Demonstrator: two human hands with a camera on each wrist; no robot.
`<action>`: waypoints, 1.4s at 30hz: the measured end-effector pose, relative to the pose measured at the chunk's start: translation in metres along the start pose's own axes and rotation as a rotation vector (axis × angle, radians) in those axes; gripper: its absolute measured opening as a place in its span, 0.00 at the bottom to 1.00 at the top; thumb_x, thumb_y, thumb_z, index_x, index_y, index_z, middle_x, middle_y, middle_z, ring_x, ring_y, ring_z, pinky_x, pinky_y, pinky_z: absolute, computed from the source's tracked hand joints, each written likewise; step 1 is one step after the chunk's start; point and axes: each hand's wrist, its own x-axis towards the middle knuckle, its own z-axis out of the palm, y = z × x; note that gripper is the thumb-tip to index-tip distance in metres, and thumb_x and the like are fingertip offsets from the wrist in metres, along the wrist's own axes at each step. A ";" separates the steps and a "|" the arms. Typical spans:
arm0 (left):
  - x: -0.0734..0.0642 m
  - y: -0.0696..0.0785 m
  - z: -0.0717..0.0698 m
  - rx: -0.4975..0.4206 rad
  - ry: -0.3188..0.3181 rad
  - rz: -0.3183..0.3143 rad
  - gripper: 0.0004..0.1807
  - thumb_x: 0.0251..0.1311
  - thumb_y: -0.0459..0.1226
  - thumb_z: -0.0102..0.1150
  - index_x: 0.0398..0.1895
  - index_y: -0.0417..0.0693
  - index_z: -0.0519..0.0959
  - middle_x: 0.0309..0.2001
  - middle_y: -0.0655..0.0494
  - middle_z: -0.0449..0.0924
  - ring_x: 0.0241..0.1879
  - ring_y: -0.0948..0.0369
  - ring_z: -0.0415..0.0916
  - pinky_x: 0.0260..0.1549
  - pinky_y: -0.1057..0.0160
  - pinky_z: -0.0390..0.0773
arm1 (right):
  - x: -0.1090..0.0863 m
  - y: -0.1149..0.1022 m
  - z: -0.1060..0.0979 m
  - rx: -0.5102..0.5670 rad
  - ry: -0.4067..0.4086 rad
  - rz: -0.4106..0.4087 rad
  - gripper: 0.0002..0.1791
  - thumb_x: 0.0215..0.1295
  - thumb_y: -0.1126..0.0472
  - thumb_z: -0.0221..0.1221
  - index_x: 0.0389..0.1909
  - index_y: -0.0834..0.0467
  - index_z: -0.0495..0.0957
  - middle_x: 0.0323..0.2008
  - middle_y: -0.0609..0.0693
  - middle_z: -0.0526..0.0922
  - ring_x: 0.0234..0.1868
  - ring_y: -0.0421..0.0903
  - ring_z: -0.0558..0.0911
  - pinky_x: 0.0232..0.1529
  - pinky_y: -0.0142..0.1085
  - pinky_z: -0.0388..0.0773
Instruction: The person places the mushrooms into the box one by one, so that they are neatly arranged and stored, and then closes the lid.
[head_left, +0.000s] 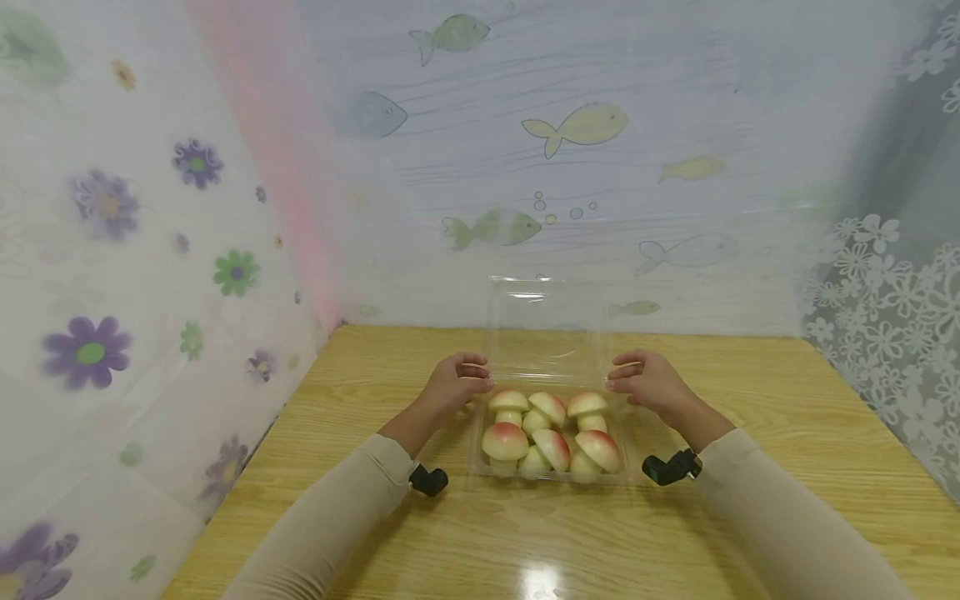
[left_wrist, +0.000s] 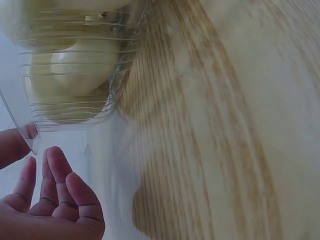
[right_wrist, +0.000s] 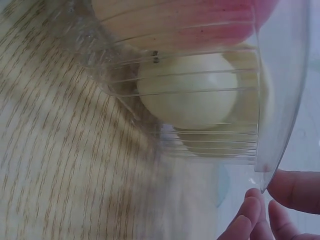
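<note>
A clear plastic box (head_left: 628,460) sits on the table, its hinged lid (head_left: 547,333) raised at the back. Inside stand several toy-like mushrooms (head_left: 505,442) in two rows, with pale stems and cream caps blushed red. At the box's back left corner, my left hand (head_left: 453,383) pinches the thin rim (left_wrist: 17,112) between thumb and fingers. My right hand (head_left: 651,383) does the same at the back right corner, thumb and fingertip meeting at the rim's tip (right_wrist: 287,160). Through the ribbed side walls, both wrist views show mushrooms close up.
The wood-grain table (head_left: 360,533) ends at a curtain with fish drawings (head_left: 592,125) behind the box. A flowered sheet (head_left: 90,354) hangs on the left and a white-flower curtain (head_left: 892,308) on the right. Dark wrist devices (head_left: 671,467) sit near both cuffs.
</note>
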 end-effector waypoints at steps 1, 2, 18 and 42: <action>0.000 0.000 0.000 0.001 -0.001 0.004 0.26 0.65 0.32 0.69 0.65 0.38 0.75 0.55 0.42 0.83 0.44 0.59 0.83 0.41 0.57 0.78 | 0.000 0.000 0.000 0.000 0.003 -0.001 0.33 0.75 0.60 0.61 0.73 0.69 0.62 0.64 0.67 0.77 0.63 0.60 0.79 0.62 0.57 0.77; 0.000 -0.001 0.000 0.000 -0.001 0.009 0.25 0.65 0.32 0.69 0.64 0.37 0.75 0.54 0.42 0.83 0.44 0.58 0.83 0.40 0.58 0.78 | 0.000 0.000 0.000 0.001 0.006 -0.002 0.32 0.75 0.60 0.62 0.72 0.69 0.62 0.64 0.67 0.77 0.62 0.59 0.80 0.61 0.56 0.78; -0.001 -0.010 -0.002 0.032 0.036 0.064 0.19 0.65 0.35 0.70 0.56 0.38 0.79 0.46 0.50 0.84 0.44 0.57 0.81 0.36 0.60 0.77 | -0.003 0.005 0.001 -0.040 0.053 -0.049 0.20 0.73 0.58 0.64 0.59 0.65 0.76 0.57 0.60 0.81 0.54 0.52 0.81 0.50 0.47 0.82; -0.006 -0.017 -0.008 0.150 0.054 0.175 0.12 0.69 0.37 0.67 0.52 0.45 0.87 0.53 0.50 0.87 0.53 0.55 0.84 0.49 0.57 0.84 | -0.013 0.014 -0.001 -0.167 0.095 -0.118 0.21 0.74 0.52 0.63 0.60 0.59 0.84 0.58 0.61 0.85 0.56 0.59 0.84 0.50 0.49 0.83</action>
